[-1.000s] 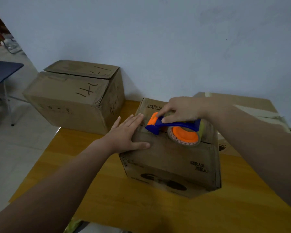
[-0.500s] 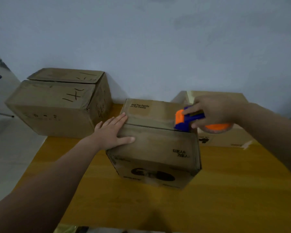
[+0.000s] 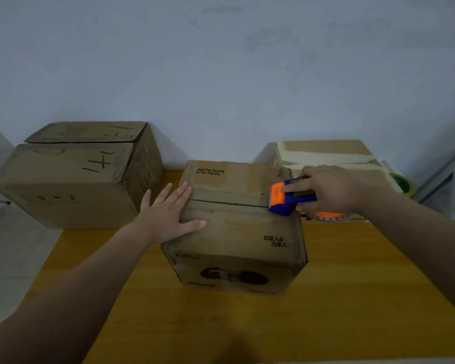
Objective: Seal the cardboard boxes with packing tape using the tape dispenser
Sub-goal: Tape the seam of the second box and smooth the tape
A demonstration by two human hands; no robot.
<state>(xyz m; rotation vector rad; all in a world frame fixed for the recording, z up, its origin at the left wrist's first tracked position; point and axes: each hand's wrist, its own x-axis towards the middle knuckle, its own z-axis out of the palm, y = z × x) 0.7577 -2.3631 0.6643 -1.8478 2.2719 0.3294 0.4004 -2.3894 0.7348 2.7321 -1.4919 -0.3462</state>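
Observation:
A small cardboard box [image 3: 237,232] stands in the middle of the wooden table [image 3: 339,298], its top flaps closed along a seam. My left hand [image 3: 168,214] lies flat with spread fingers on the box's left top edge. My right hand [image 3: 329,190] grips the blue and orange tape dispenser [image 3: 286,198], whose orange head touches the right end of the seam at the box's right edge. The orange tape roll [image 3: 329,215] hangs past that edge, under my hand.
A large cardboard box [image 3: 71,174] with handwritten marks sits at the left, off the table's corner. A taped box [image 3: 326,153] stands behind at the right by the wall. A green tape roll [image 3: 402,186] lies beside it.
The dispenser has travelled from the middle of the box top to its right edge, with my right hand. My left hand stays pressed on the box. The view has shifted left.

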